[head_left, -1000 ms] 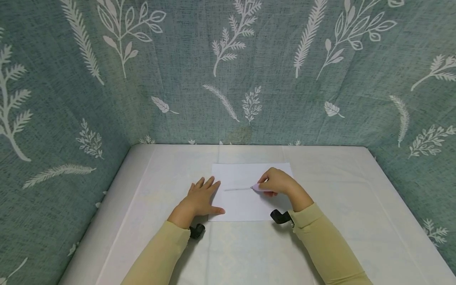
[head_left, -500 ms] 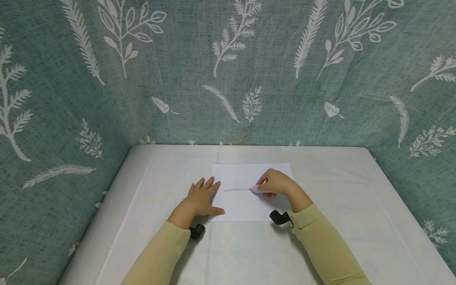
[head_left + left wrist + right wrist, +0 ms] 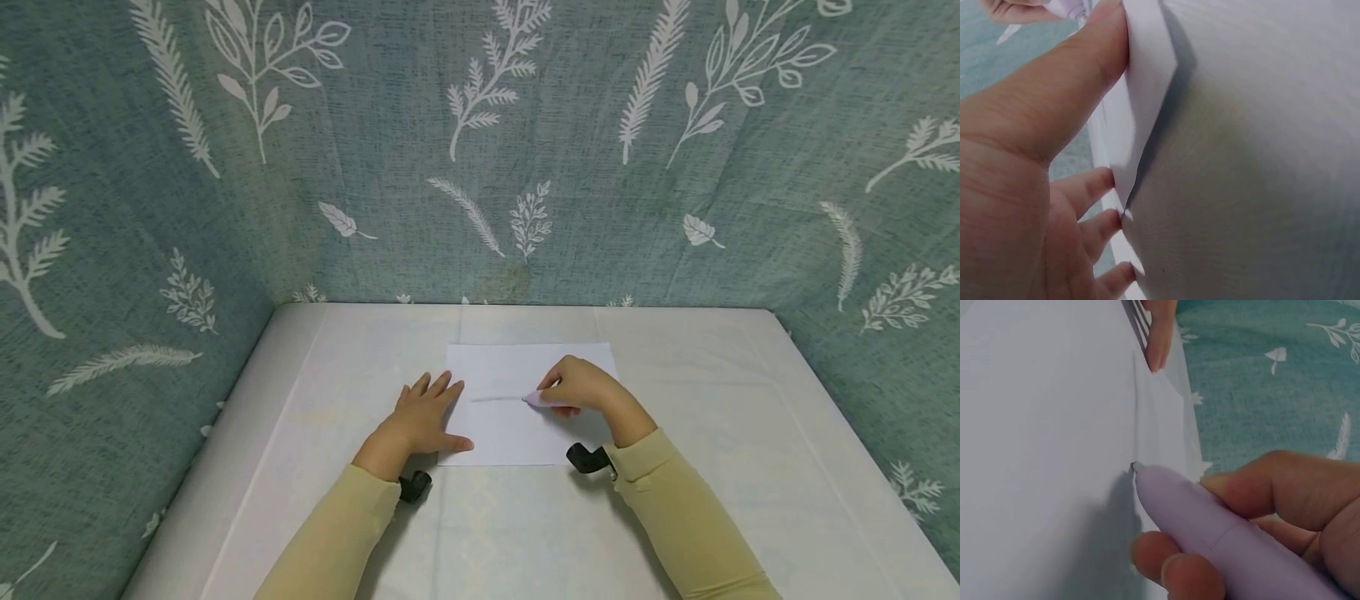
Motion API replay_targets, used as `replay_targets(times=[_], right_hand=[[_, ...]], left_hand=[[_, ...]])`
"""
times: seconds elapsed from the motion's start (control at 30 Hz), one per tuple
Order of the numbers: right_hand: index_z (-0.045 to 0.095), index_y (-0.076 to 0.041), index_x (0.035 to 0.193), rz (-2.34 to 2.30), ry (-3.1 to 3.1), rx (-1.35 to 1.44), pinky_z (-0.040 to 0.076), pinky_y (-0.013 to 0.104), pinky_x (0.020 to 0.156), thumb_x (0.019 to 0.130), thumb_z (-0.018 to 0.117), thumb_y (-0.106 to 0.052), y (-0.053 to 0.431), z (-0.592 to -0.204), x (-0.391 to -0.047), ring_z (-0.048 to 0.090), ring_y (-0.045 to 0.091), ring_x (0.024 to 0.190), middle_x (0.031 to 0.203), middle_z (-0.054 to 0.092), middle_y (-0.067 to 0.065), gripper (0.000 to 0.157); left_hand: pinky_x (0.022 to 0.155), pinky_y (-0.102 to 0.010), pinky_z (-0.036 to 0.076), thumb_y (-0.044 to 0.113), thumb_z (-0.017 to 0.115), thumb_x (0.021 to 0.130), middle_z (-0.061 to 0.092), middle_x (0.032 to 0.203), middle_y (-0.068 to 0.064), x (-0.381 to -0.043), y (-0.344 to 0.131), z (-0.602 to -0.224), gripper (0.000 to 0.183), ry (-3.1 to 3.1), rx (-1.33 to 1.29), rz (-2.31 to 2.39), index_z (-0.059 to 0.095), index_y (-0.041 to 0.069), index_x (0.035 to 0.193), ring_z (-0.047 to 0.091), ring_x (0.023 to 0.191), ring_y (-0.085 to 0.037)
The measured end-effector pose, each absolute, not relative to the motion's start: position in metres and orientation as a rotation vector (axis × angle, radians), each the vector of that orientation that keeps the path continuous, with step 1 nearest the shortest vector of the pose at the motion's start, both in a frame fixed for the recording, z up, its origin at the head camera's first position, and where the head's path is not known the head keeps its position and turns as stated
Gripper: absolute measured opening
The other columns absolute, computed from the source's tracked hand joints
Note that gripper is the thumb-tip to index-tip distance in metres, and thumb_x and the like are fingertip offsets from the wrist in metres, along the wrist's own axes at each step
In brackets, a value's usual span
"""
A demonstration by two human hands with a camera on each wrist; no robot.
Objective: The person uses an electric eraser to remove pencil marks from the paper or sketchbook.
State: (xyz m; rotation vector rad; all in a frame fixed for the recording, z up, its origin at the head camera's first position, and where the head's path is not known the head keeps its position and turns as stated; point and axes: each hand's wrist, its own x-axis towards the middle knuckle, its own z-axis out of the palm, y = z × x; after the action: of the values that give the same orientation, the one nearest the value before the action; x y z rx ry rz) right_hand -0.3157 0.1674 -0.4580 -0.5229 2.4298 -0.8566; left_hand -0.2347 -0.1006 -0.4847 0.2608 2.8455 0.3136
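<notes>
A sheet of white paper lies on the table, marked by a thin grey line. Whether this line is drawn or a slit, I cannot tell. My left hand rests on the sheet's left edge with fingers spread; in the left wrist view the thumb lies along the paper and one corner lifts off the table. My right hand pinches a thick lilac pen-shaped tool between thumb and fingers. Its small metal tip meets the paper at the line's right end. The tool's rear is hidden.
A white cloth covers the table. Green leaf-patterned fabric stands behind it and along both sides. Black wrist mounts hang under the sleeves, just off the paper's near edge.
My right hand with the lilac tool has shifted slightly left and toward me, mostly in the first half second. The left hand and the paper have stayed put.
</notes>
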Motion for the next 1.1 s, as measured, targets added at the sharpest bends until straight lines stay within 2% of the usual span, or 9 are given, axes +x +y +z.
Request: replay_targets(times=[0.63,1.1], right_hand=[[0.073,-0.014,0.089,-0.867,2.447,-0.491,0.047,0.031,0.048,0.081,0.069,-0.026,0.166,-0.4585,-0.3159,0.055,0.017,0.048,0.059,0.064,0.007,0.015],[0.074,-0.014,0.088,-0.86,2.443,-0.514,0.05,0.036,0.051,0.08,0.071,-0.03,0.1642,-0.4581,-0.3153,0.056,0.017,0.049,0.058,0.063,0.005,0.018]], left_hand=[[0.107,-0.059,0.009,0.069,0.066,0.065,0.013,0.154,-0.006,-0.2345,-0.1006,-0.4849,0.103,2.842,0.255,0.315,0.024,0.022,0.147,0.006,0.139,-0.037],[0.107,-0.059,0.009,0.069,0.067,0.064,0.013,0.154,-0.006,-0.2341,-0.1003,-0.4861,0.104,2.851,0.244,0.314,0.025,0.022,0.147,0.006,0.139,-0.037]])
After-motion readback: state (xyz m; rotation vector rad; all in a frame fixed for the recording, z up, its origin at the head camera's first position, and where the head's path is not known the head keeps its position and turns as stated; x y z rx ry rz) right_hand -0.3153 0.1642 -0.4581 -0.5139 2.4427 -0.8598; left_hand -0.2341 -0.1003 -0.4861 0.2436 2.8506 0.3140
